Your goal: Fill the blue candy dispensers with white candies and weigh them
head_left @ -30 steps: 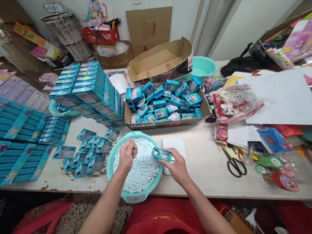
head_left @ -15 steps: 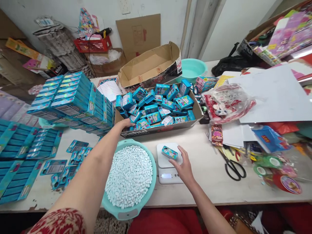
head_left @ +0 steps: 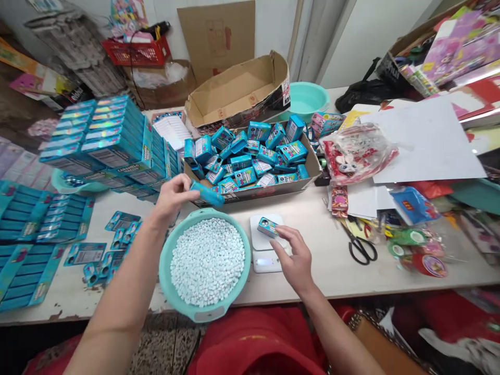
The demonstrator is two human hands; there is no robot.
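My left hand (head_left: 174, 197) pinches a small blue candy box (head_left: 209, 195), slightly blurred, at the front left corner of an open carton (head_left: 269, 190) full of similar boxes. Over a white digital scale (head_left: 266, 260), my right hand (head_left: 292, 250) has its thumb and fingers closed around the near end of another blue candy box (head_left: 266, 225). A round opening shows at the far end of that box. Between my forearms stands a turquoise basin (head_left: 165, 265) heaped with small pale candy pellets (head_left: 209, 260).
Stacked blue display boxes (head_left: 113, 135) stand at the left, with flat blue packs (head_left: 85, 254) before them. Behind the full carton is an open cardboard box (head_left: 238, 99) and another turquoise basin (head_left: 308, 99). Scissors (head_left: 362, 250), tape rolls (head_left: 410, 238) and papers (head_left: 425, 140) lie at the right.
My left hand has come out of the carton toward me, now carrying a candy box. The right hand has closed in on the box at the scale. The whole view has shifted slightly.
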